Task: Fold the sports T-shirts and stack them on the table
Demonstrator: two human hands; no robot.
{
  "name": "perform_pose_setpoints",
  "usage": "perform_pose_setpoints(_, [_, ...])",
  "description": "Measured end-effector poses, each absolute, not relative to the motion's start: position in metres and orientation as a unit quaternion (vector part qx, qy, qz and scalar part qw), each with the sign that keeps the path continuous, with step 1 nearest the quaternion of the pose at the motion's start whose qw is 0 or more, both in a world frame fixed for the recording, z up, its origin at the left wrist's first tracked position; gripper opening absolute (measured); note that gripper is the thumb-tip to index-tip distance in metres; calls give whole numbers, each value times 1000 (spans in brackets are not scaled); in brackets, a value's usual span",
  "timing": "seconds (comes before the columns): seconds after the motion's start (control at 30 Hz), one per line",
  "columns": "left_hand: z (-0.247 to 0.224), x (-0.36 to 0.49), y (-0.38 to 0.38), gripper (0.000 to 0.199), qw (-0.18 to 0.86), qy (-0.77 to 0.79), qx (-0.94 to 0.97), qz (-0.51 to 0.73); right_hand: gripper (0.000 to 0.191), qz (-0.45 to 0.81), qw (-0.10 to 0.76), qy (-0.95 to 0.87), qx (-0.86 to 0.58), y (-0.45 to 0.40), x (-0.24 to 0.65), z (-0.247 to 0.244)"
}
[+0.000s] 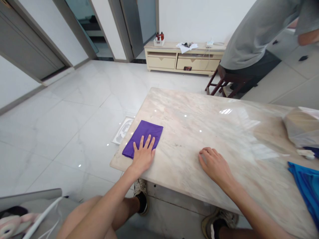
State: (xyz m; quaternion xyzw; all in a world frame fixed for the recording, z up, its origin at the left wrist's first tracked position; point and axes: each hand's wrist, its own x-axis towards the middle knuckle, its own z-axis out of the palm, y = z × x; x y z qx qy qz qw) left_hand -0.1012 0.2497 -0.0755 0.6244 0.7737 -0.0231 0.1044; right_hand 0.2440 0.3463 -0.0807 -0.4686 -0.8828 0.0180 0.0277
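Observation:
My left hand (143,156) lies flat with its fingers spread on a folded purple cloth (146,136), pressing on the cloth's near part. The cloth sits near the left corner of a pale marble tabletop (179,132). To the right, my right hand (213,164) rests on the bare marble with loosely curled fingers. It holds nothing, and its nearest object is the purple cloth.
A crumpled clear plastic bag (302,127) and a bright blue cloth (307,192) lie at the table's right edge. A person in a grey shirt (251,36) sits beyond on a dark wooden stool (229,79). A low cream cabinet (183,59) stands against the far wall.

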Motion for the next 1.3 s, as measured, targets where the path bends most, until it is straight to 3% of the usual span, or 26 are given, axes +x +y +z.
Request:
perform_pose_setpoints(0.3, [-65, -113, 254, 65, 51, 780, 623, -2, 22, 58, 3, -892, -448, 350, 255, -75])
perform_pose_setpoints(0.43, [-30, -88, 253, 62, 54, 762, 645, 0, 30, 76, -17, -893, -443, 344, 255, -68])
perform_pose_setpoints(0.57, [6, -58, 205, 54, 41, 745, 663, 53, 47, 106, -22, -895, -432, 300, 278, -61])
perform_pose_setpoints(0.87, [20, -66, 18, 49, -31, 807, 568, 156, 56, -23, 183, -783, -594, 119, 425, -28])
perform_pose_setpoints(1.07, [6, -29, -21, 62, -50, 808, 558, 183, 69, -17, 217, -691, -689, 66, 430, -35])
perform_pose_setpoints(1.3, [-10, -2, -44, 66, -33, 790, 588, 171, 63, -7, 227, -691, -686, 73, 413, -29])
